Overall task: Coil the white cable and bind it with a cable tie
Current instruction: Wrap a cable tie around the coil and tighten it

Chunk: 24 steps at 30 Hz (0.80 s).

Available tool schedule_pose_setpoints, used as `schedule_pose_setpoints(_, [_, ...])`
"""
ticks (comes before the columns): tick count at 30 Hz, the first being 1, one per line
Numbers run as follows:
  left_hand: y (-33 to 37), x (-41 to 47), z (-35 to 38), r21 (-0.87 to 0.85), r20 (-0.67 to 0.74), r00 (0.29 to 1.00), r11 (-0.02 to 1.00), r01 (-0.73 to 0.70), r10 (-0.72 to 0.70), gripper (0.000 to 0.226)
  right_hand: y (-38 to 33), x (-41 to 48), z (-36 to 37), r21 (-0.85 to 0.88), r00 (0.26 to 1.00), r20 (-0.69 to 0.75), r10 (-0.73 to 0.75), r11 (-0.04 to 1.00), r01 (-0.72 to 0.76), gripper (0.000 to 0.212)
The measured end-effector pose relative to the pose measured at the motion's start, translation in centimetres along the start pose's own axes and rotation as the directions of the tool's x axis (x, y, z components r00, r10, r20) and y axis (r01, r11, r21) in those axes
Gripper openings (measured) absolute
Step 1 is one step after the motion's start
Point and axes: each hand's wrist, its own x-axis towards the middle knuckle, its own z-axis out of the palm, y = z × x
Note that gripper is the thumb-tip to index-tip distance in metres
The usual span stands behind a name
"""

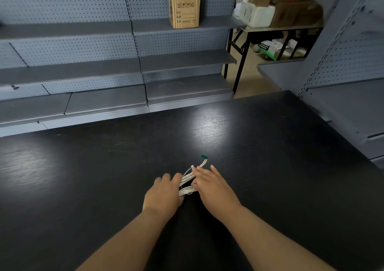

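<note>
The white cable is gathered into a flattened bundle of several loops, located on the black table near its front centre, between both hands. One free end extends up and to the right of the bundle and terminates in a green connector, which lies on the table surface. A thin white strand with a small white tip projects from the top of the bundle – it cannot be told whether this is the cable tie.

The left hand grips the left and lower edge of the bundle with curled fingers. The right hand lies over the right side with fingers extended – whether its thumb pinches the loops cannot be told.

Behind the table: grey pegboard shelving carrying one cardboard box.
</note>
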Motion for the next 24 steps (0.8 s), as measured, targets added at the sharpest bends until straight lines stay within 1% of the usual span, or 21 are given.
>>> schedule_pose_setpoints(1, [-0.2,0.1,0.1,0.009,-0.012,1.000,1.000,-0.007,0.008,0.046,0.0,0.2,0.1,-0.008,1.000,0.013,-0.003,1.000,0.003,0.033])
schedule_pose_setpoints(5, [-0.5,0.3,0.3,0.082,-0.055,0.997,0.996,-0.039,0.044,0.046,-0.1,0.9,0.8,0.057,0.997,0.060,0.048,0.997,-0.051,0.036])
schedule_pose_setpoints(7, [-0.8,0.3,0.6,0.091,-0.078,0.995,0.995,-0.050,0.057,0.046,-0.1,1.0,1.1,0.087,0.994,0.074,0.077,0.993,-0.083,0.037])
schedule_pose_setpoints(10, [-1.2,0.4,0.9,0.040,-0.088,0.994,0.997,-0.066,0.070,0.048,-0.4,1.0,1.7,0.155,0.990,0.064,0.125,0.979,-0.134,0.036])
schedule_pose_setpoints(13, [-1.6,0.5,1.0,0.023,-0.090,0.991,0.995,-0.093,0.094,0.051,-0.8,1.0,2.4,0.219,0.987,0.005,0.158,0.963,-0.155,0.035])
schedule_pose_setpoints(18, [-1.7,0.5,0.9,-0.039,-0.082,0.992,0.994,-0.104,0.101,0.056,-0.8,1.0,3.0,0.244,0.984,-0.055,0.172,0.957,-0.154,0.033])
schedule_pose_setpoints(24, [-1.8,0.4,0.2,-0.146,-0.032,0.994,0.983,-0.112,0.108,0.060,-0.6,1.1,3.3,0.264,0.980,-0.048,0.192,0.949,-0.172,0.032])
